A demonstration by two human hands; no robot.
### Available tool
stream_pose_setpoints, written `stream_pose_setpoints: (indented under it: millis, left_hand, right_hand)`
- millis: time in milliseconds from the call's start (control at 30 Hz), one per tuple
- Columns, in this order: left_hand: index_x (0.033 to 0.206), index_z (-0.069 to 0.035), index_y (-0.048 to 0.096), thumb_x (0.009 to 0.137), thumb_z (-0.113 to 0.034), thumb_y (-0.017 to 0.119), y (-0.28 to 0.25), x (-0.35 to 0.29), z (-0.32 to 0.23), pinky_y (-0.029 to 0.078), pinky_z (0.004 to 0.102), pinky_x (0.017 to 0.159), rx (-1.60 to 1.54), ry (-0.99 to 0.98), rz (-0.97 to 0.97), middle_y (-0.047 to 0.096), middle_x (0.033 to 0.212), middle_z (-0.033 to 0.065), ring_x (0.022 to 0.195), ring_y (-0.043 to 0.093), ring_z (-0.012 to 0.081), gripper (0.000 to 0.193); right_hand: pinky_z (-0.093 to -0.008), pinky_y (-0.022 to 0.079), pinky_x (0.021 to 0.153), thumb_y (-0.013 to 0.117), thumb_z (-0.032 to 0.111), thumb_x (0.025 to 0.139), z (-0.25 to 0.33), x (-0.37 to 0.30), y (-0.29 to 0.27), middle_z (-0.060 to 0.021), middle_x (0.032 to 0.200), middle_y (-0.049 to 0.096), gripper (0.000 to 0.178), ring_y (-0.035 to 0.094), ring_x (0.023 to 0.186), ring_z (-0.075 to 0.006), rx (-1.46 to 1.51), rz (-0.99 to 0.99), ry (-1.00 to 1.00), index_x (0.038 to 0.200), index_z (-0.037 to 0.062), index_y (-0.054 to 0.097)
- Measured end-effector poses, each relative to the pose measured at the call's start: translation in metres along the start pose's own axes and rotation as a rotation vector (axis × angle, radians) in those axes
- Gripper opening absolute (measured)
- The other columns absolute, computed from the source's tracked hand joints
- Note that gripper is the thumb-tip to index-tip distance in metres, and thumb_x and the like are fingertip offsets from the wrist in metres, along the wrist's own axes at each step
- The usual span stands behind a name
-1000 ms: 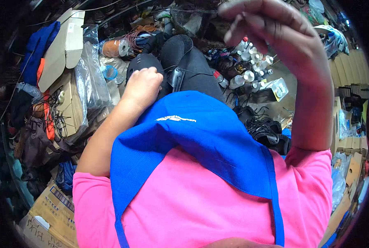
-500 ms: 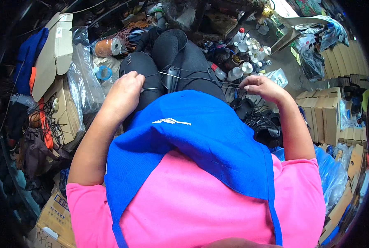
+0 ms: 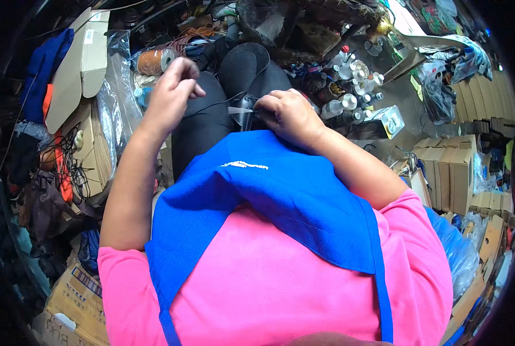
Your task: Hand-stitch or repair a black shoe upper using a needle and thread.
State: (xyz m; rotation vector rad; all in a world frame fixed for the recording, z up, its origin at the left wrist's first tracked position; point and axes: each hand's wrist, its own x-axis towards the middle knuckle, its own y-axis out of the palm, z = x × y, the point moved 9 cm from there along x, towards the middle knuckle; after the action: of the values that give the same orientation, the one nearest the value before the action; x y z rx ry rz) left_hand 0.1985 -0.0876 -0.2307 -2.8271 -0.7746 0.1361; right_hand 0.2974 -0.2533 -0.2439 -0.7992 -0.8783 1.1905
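The left hand (image 3: 179, 85) is raised, loosely curled, the right hand (image 3: 289, 115) half-closed; what is gripped cannot be told; if left slack, dark thread (image 3: 214, 105) could be snagged by the blurred pale sliver (image 3: 239, 110) at the black piece (image 3: 241, 68) on the lap (image 3: 195, 131)

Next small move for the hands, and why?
Probably draw the dark cord snug with the left hand: it bends loosely between that raised hand and the glossy black piece, beside which the right hand sits.

Cluttered grey floor (image 3: 406, 99), cardboard boxes (image 3: 442, 176)
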Motion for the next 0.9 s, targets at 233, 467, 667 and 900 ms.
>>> stream_pose_setpoints:
  millis: [233,467,667,900]
  left_hand:
    - [0.101,-0.002,0.063,0.082,-0.010,0.063,0.059,0.042,-0.027,0.045,0.0301,0.090,0.340,0.355,0.273,0.060,0.103,0.0060,0.106,0.056,0.0170,0.020]
    - [0.101,-0.005,0.065,0.067,-0.011,0.077,0.092,0.070,-0.020,0.044,0.0349,0.095,0.646,0.394,0.475,0.058,0.115,0.0089,0.107,0.056,0.0268,0.037]
    - [0.095,-0.004,0.067,0.064,-0.011,0.078,0.100,0.082,-0.020,0.048,0.0342,0.082,0.682,0.381,0.611,0.057,0.096,0.0064,0.091,0.058,0.0241,0.034]
    - [0.101,-0.009,0.071,0.071,-0.008,0.073,0.096,0.090,0.007,0.045,0.0295,0.079,0.548,0.149,0.769,0.053,0.086,0.0035,0.085,0.054,0.0176,0.030]
  right_hand:
    - [-0.0383,0.051,0.074,0.063,0.007,0.075,-0.021,-0.012,-0.040,-0.0132,0.087,0.064,0.021,0.063,0.085,-0.0315,0.240,-0.119,0.150,0.096,0.0080,0.068]
    - [-0.0382,0.051,0.070,0.065,0.012,0.078,-0.036,0.000,-0.042,-0.0117,0.081,0.061,0.015,0.063,0.078,-0.0306,0.165,-0.121,0.219,0.091,0.0090,0.070]
    - [-0.0392,0.052,0.070,0.065,0.012,0.077,-0.032,0.013,-0.036,-0.0120,0.083,0.063,0.017,0.063,0.078,-0.0316,0.114,-0.074,0.138,0.093,0.0101,0.070]
    - [-0.0397,0.050,0.071,0.063,0.013,0.076,-0.033,0.019,-0.028,-0.0104,0.082,0.063,0.017,0.063,0.079,-0.0300,0.151,-0.033,0.154,0.092,0.0110,0.071]
